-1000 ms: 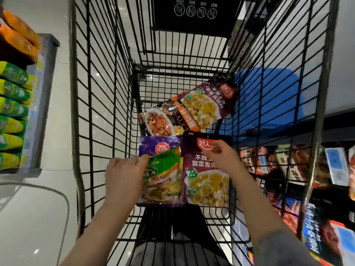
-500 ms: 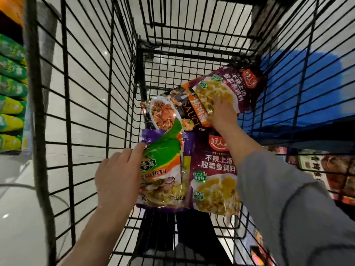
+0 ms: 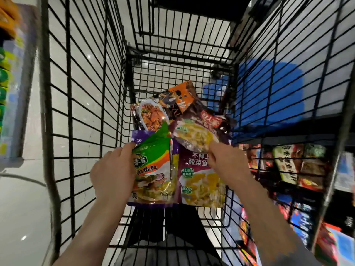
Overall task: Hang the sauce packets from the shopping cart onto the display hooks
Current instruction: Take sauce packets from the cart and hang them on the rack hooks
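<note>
Pale glossy floor tiles [image 3: 90, 77] are showing thru the black wire shopping cart [image 3: 80, 112], which is filling most of the view; its far end is pointing to 12 o'clock.

Left hand [image 3: 113, 175] is gripping the left edge of a green-and-orange printed plastic sauce packet [image 3: 153, 169], thumb lying on the packet's front near its top. Packet is standing w/ long axis running 12 to 6, top corner pointing to 12, print upright. A purple packet [image 3: 140, 135] is sitting right behind it, only its top and bottom edges peeking out.

Right hand [image 3: 228, 167] is pinching the near end of a maroon packet with a yellow dish photo [image 3: 196, 135], which is tilting, long axis running roughly 7 to 1, red logo end pointing to 1. Directly under that hand, a second maroon packet [image 3: 201, 185] is lying upright beside the green one, edges touching; its top is hidden by the hand and the tilted packet.

At 12 o'clock of these, a dark-and-orange packet [image 3: 178, 100] and a packet showing a red dish [image 3: 151, 116] are lying on the cart floor, partly overlapped, text mostly unreadable.

Blurred green packs [image 3: 3, 77] are lining the 9 o'clock edge; colourful packaged goods [image 3: 288, 166] at 3 to 4 o'clock are too smeared to read. A blue shape [image 3: 278, 85] is showing behind the bars at 2.
</note>
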A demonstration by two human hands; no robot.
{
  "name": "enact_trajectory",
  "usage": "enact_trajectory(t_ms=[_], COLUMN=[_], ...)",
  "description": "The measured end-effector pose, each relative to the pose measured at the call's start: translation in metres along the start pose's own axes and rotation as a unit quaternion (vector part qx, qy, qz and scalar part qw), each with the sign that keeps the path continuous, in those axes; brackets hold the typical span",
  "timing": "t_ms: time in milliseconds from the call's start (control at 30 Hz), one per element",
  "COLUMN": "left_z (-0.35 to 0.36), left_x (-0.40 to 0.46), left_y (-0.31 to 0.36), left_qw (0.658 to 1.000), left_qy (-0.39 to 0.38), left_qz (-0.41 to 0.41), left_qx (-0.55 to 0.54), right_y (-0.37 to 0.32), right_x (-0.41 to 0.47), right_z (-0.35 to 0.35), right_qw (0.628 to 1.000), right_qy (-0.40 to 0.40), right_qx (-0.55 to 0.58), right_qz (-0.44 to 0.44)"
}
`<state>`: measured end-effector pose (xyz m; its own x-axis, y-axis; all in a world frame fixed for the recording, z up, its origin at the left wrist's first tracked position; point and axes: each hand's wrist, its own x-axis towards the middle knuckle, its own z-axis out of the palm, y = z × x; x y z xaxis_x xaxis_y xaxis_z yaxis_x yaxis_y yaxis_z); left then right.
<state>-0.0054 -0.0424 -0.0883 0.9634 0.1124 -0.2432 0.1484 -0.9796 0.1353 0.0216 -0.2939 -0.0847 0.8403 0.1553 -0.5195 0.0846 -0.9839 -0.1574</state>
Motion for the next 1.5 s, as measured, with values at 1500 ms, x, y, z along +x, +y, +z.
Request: enact_trajectory(t_ms=[1500], left_z=[-0.002], left_x=[-0.003], left_y=[0.0], left_qw=[0.988], left_qy=[0.009], left_qz=[-0.074], left_qx=[-0.138], right_y=[0.046], right_x=[0.059], right_z=[0.059], right_qw=[0.966], right_qy=[0.054], right_qx=[0.161], right_qz=[0.196])
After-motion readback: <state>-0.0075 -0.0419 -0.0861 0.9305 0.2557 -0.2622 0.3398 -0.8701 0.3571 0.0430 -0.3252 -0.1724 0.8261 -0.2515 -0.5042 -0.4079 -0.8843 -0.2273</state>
